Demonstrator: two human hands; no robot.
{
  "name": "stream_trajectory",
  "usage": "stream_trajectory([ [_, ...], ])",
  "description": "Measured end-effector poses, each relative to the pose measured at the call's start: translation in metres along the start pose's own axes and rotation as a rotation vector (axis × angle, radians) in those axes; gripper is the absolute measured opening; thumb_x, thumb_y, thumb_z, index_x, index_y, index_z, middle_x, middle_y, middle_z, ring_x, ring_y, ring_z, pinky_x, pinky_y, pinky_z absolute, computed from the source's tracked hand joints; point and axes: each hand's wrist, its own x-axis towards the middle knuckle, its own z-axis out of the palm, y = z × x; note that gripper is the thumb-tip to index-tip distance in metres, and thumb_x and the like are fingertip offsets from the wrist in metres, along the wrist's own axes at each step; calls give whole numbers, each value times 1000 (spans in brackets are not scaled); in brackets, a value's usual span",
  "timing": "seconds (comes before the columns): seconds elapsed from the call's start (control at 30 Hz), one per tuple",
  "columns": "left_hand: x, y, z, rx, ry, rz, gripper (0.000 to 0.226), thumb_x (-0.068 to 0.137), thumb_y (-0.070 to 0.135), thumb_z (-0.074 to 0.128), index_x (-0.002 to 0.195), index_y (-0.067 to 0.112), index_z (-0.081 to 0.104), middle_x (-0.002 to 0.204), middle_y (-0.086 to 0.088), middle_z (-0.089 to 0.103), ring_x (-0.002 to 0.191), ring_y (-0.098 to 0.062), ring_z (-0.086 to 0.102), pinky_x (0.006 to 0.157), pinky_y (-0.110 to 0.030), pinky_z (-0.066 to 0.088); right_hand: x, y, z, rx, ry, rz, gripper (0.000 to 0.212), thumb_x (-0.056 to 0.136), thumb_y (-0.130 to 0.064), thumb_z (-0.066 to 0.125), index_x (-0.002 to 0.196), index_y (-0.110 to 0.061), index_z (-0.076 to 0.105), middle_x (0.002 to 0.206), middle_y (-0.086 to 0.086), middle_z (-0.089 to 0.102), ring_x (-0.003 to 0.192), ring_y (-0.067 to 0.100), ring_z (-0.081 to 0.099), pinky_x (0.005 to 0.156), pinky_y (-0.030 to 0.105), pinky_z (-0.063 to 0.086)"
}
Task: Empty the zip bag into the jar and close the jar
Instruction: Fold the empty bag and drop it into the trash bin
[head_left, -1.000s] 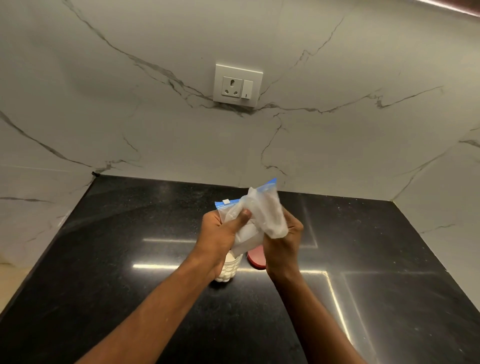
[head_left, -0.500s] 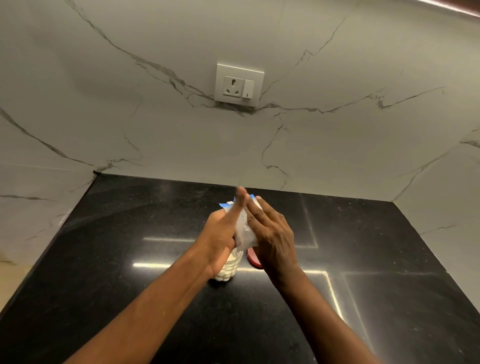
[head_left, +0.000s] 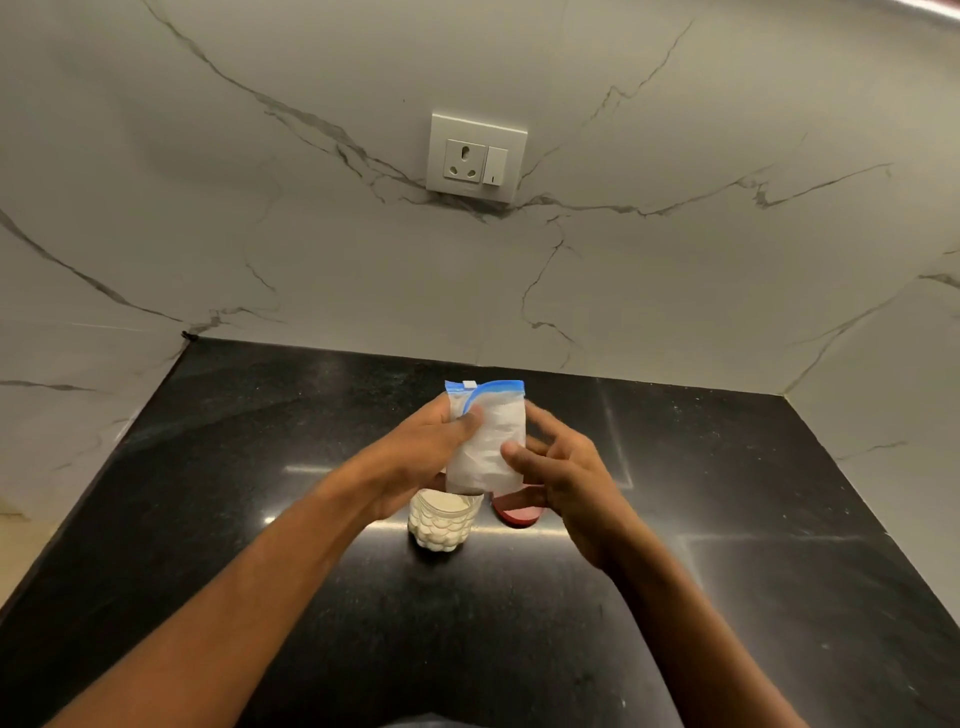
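Left hand (head_left: 426, 457) pinching zip bag (head_left: 488, 441) over jar (head_left: 441, 522), right hand (head_left: 566, 478) spread; red lid (head_left: 517, 512) beside

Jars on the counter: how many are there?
1. A single ribbed jar with pale contents stands on the black counter, below the zip bag and partly behind the left hand. Its red lid lies beside it. None seems hidden.
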Motion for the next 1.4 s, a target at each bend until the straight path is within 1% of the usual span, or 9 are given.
stream_trajectory([
  [0.13,2,-2,-9,91,-93,31,33,108,32,55,141,30,51,125,-3,69,104,-20,73,71,-28,64,4,-1,-6,105,36,81,35,96,-6,70,130,-14,68,117,14,78,97,32,79,70,34,64],
  [0.37,6,-2,-29,138,-168,112,38,104,-2,57,126,27,70,102,-2,78,75,-12,73,63,-26,62,9,6,8,272,200,108,34,103,2,56,98,-20,82,102,16,80,67,22,76,51,25,59],
  [0.6,4,-14,-30,-212,-156,43,44,99,-9,49,107,14,85,124,-14,76,100,-26,75,74,-33,64,18,10,6,453,312,113,52,102,3,51,67,-17,83,93,8,83,56,17,73,45,21,54],
  [0.7,7,-19,-26,-328,-174,12,35,85,21,56,102,10,84,129,-10,76,111,-30,75,82,-34,63,19,14,5,344,290,61,48,100,6,53,68,-13,82,92,4,82,70,23,79,49,23,57],
  [0.8,9,-18,-21,-242,-75,-30,37,83,44,76,102,13,78,116,-14,79,96,-23,80,76,-31,63,17,14,2,171,241,-67,56,97,18,46,64,-13,80,98,0,81,90,24,79,54,24,60],
  [1.0,12,-19,-13,-160,57,-61,38,87,6,82,122,13,69,123,-16,70,103,-28,77,71,-31,65,17,13,-7,22,146,-126,58,94,19,40,66,-14,78,119,3,74,109,19,73,74,27,63],
  [1.1,10,-20,-15,-46,76,46,29,87,8,82,115,12,74,117,-13,77,103,-25,77,75,-29,65,15,21,-13,224,71,-12,30,101,-18,50,108,-12,77,120,17,74,105,37,76,81,42,63],
  [1.17,8,-24,-14,64,87,96,27,87,12,82,113,16,75,112,-8,79,101,-21,78,76,-27,65,12,26,-16,208,31,26,40,98,-38,64,133,-21,65,125,12,73,106,36,76,82,43,63],
  [1.4,5,-42,-4,141,164,151,17,88,11,82,99,23,79,91,3,82,89,-7,79,67,-18,61,11,28,-8,-13,77,-40,12,92,-17,74,103,-12,77,97,8,81,88,28,80,65,28,64],
])
